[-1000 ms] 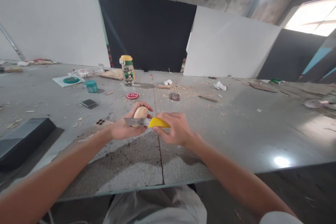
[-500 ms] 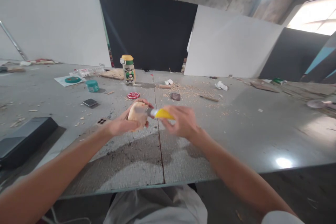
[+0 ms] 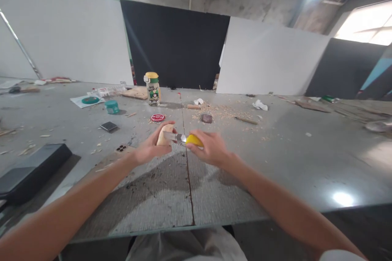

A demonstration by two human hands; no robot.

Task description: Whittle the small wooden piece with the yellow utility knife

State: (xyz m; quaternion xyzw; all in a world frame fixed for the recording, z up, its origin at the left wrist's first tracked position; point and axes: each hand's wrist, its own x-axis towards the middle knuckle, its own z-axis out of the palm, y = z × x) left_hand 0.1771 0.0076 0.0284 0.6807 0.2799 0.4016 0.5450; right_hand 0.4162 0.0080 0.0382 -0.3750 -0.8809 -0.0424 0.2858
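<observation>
Over the near middle of the table, my left hand [image 3: 150, 145] is closed around a pale, rounded piece of wood [image 3: 163, 135], its fingers behind the far side and its thumb near the bottom. My right hand [image 3: 211, 145] grips a yellow-handled knife [image 3: 194, 140] whose metal blade points left. The blade's tip overlaps the right side of the wood; whether it cuts in cannot be told. Beyond the hands lie a round red-and-white tin lid [image 3: 158, 118] and a dark brownish block [image 3: 206, 118].
Wood shavings [image 3: 220, 110] lie scattered beyond my hands, near a thin pointed tool [image 3: 246, 120]. A yellow-lidded bottle [image 3: 152, 89] stands at the back. To the left are a teal jar [image 3: 111, 107], a small dark square [image 3: 109, 127] and a large dark case [image 3: 33, 171].
The wood has turned in my left hand and shows a narrower side. My right hand and the knife were blurred by motion and now look sharper. The whole view has tilted slightly upward.
</observation>
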